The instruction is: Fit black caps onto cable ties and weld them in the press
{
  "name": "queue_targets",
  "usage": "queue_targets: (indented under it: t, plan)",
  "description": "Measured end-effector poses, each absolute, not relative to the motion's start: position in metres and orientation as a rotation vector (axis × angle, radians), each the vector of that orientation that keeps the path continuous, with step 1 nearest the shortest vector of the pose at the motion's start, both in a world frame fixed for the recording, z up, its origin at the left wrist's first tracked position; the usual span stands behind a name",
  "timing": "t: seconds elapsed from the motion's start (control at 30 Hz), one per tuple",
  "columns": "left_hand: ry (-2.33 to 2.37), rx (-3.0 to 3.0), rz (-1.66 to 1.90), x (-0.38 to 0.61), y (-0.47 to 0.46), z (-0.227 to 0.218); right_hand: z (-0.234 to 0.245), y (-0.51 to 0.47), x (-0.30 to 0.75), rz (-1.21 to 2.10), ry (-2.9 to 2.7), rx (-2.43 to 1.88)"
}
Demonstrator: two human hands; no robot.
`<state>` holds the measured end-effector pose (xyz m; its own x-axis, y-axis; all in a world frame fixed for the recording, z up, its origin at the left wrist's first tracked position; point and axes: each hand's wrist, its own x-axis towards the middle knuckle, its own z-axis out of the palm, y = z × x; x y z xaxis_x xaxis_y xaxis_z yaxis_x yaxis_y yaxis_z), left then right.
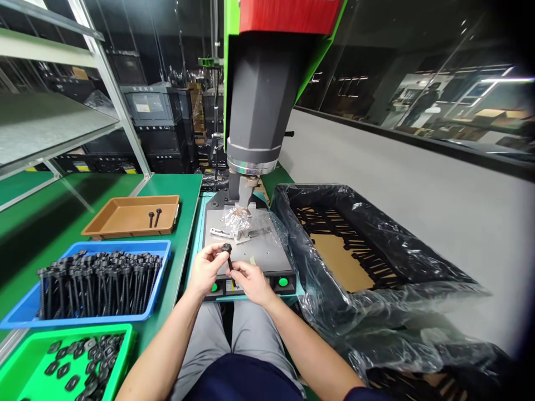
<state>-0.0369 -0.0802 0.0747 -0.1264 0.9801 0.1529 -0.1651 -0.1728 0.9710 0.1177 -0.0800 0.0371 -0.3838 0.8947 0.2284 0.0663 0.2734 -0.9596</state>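
My left hand (205,268) and my right hand (249,281) meet in front of the machine's grey base plate (267,253). Together they pinch a black bolt (228,255). The left fingers hold its round head at the top. The right fingers grip the lower end of its shaft. Just behind, the press head (253,111) hangs over a fixture covered with crumpled clear plastic (238,220). Green buttons (283,282) sit on the machine's front edge beside my right hand.
A blue tray (25,312) of several upright black bolts stands at left. A green tray (20,362) with black nuts lies nearer me. A brown tray (129,217) holds two bolts. A plastic-lined box (376,250) of black parts sits at right.
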Motion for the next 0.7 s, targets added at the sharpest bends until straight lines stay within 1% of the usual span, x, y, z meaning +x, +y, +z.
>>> queue_targets:
  t: [0.17, 0.3, 0.5, 0.7]
  plan:
    - [1.114, 1.046, 1.423, -0.038, -0.087, 0.068, 0.037, -0.085, 0.102, 1.482, -1.461, -0.805]
    - [1.147, 0.987, 1.42, -0.04, -0.091, 0.068, 0.039, -0.089, 0.093, 1.598, -1.371, -0.78]
    - [1.149, 1.025, 1.429, -0.049, -0.096, 0.065, 0.035, -0.087, 0.086, 1.615, -1.322, -0.78]
    - [1.277, 1.281, 1.367, -0.062, -0.124, 0.069, 0.022, -0.088, 0.072, 1.578, -1.451, -0.739]
